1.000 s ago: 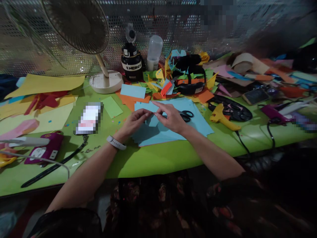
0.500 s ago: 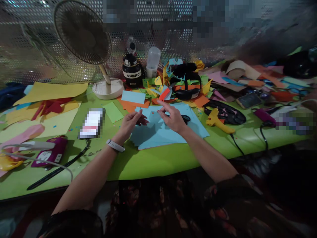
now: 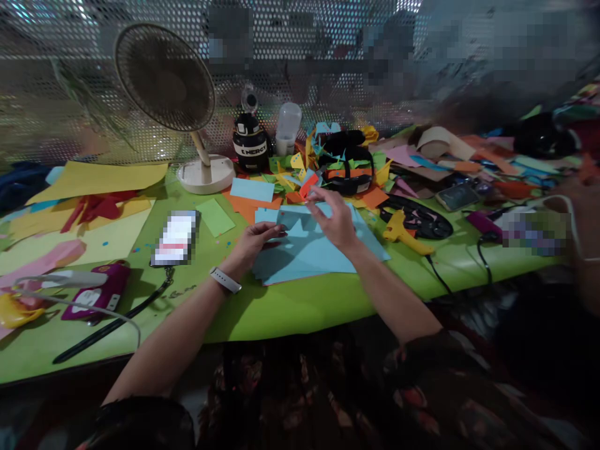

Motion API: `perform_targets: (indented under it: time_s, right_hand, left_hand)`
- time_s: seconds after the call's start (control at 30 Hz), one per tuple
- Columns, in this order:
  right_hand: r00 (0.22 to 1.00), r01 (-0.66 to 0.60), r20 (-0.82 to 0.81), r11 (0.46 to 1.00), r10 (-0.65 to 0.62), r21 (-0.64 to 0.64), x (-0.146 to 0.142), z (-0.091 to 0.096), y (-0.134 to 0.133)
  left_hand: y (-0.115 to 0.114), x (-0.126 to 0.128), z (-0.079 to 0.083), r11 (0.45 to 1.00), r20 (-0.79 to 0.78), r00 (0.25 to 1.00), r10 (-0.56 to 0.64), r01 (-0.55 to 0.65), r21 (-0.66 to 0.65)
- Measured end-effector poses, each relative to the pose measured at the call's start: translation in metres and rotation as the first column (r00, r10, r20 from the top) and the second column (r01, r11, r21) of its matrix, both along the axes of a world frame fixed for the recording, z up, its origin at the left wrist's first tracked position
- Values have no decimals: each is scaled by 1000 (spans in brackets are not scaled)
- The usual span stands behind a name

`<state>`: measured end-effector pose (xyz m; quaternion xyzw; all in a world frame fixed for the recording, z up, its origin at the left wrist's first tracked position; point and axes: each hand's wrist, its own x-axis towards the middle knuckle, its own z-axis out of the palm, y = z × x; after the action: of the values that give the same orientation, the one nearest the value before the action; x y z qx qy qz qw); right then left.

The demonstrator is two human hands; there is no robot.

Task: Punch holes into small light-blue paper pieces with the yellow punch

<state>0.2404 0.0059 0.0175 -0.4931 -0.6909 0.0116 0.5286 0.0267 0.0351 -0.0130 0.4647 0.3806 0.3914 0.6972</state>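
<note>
My left hand, with a white band on the wrist, hovers over the left part of a stack of light blue paper sheets. Its thumb and fingertips are pressed together; whatever lies between them is too small or hidden to make out. Over the back right of the stack is my right hand, thumb and forefinger apart. Its fingertips are close to an orange-red piece at the front of a heap of paper scraps; whether they touch it I cannot tell.
A fan, a black bottle and a clear container stand behind. To the right lie a yellow glue gun and a black tray. A phone and purple device lie left.
My right hand has moved slightly, its fingers reaching toward the orange-red piece; the dark scissor handles beside it are now hidden. My left fingers have closed and lowered a little. The view has shifted slightly.
</note>
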Motion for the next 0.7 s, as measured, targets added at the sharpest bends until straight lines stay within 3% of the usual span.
perform_targets:
  time_s: [0.1,0.2,0.3,0.37,0.4,0.47,0.53,0.6,0.7]
  right_hand:
    - [993,117,-26,993,-118,-30,19,21,-16]
    - [959,282,24,957,-281,-72,50,28,-42]
    - [870,493,83,856,-486,-154,96,16,-72]
    - [813,578,228,789,-535,-210,129,3,-91]
    - [749,650,338,730,-570,-209,144,-4,-99]
    - [661,711,579,646,-478,-278,167,-15,-114]
    - [597,751,722,560,-350,-349,179,-22,-122]
    - [563,781,775,490,-286,-387,180,-26,-123]
    - [546,808,788,429,-286,-404,174,-28,-116]
  left_hand:
    - [2,-1,1,999,35,999,19,-18,-27]
    - [4,-2,0,997,62,996,58,-56,-47]
    - [5,-2,0,996,74,994,76,-73,-48]
    - [5,-2,1,994,80,992,101,-97,-55]
    - [5,-2,2,991,81,989,120,-115,-62]
    - [4,-1,5,986,81,985,150,-144,-79]
    - [4,0,6,984,86,983,160,-152,-94]
    - [3,0,7,983,90,983,160,-150,-104]
    - [3,0,7,983,82,984,158,-149,-103]
